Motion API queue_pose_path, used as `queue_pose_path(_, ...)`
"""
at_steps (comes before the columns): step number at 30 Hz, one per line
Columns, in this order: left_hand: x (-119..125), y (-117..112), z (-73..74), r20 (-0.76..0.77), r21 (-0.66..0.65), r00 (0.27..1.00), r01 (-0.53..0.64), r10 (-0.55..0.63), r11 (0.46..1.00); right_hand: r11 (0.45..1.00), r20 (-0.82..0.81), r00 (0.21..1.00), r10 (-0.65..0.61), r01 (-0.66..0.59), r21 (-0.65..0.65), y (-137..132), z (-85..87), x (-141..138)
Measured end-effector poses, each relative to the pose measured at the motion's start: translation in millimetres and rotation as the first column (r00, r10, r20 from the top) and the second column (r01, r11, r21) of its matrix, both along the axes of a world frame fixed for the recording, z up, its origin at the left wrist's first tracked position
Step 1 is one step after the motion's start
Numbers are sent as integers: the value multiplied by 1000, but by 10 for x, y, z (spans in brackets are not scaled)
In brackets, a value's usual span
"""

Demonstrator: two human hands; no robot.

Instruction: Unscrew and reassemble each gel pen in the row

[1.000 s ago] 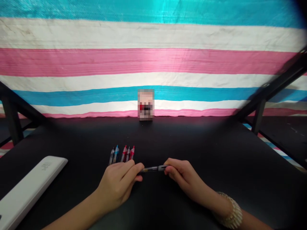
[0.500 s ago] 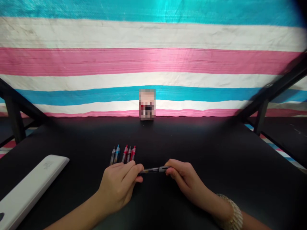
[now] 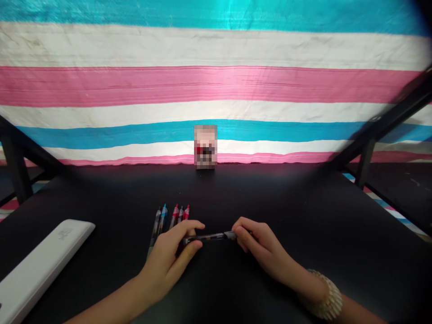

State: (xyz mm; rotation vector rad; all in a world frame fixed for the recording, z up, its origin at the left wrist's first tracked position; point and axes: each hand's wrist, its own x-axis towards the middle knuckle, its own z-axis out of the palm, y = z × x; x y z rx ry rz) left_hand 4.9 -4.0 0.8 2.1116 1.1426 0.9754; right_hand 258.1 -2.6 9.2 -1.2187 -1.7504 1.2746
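A dark pen [image 3: 211,236] lies level between both hands, just above the black table [image 3: 270,198]. My left hand [image 3: 170,256] pinches its left end between thumb and fingers. My right hand [image 3: 256,245], with a pale beaded bracelet on the wrist, pinches the grey right end. Several pens [image 3: 170,217] with blue, red and grey tops lie side by side on the table just beyond my left hand, their lower ends hidden behind its fingers.
A long white flat device [image 3: 37,265] lies at the table's left front. A small blurred box [image 3: 205,147] stands at the table's far edge. A striped pink, white and blue cloth [image 3: 216,85] hangs behind. Black frame bars [image 3: 378,123] slant at both sides.
My left hand has opened its pinch wider and slid along the pen, which now reaches further left under the fingers. The pen and my right hand sit slightly higher.
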Motion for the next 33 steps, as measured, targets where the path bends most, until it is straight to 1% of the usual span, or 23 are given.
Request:
queue_pose_path(1,11,-3,5,34,-33,999,-13,14,999,1000,-16,999,-30,29,-9,12,-19,4)
queue_pose_path(3,24,-1,9,104,-59,994,-29,35,998,997,-37,996,-78,77,-27,33,-50,13)
queue_pose_path(6,26,17,19,167,-76,983,-59,71,995,994,-35,994,-103,101,-36,48,-57,22)
queue_pose_path(11,34,53,69,235,-245,953,-131,190,961,991,-24,992,-127,128,45,33,-1,17)
queue_pose_path(13,44,60,88,269,-301,938,-135,219,944,993,-64,991,-119,120,5,30,9,17)
queue_pose_path(15,52,60,104,286,-334,927,-140,242,932,994,-123,989,-86,76,-80,33,2,21)
queue_pose_path(18,58,52,120,302,-354,916,-150,264,923,987,-126,990,-57,37,-155,45,-17,28)
queue_pose_path(21,61,44,130,319,-352,908,-151,270,924,987,-93,993,-73,59,-152,56,-10,35)
queue_pose_path(26,69,52,127,343,-358,888,-177,305,917,978,-174,982,-68,31,-207,63,17,35)
queue_pose_path(30,70,65,111,346,-362,886,-176,307,916,982,-108,992,-70,50,-182,60,27,30)
queue_pose_path(33,70,72,104,351,-361,883,-179,311,915,981,-146,984,-98,70,-182,62,35,26)
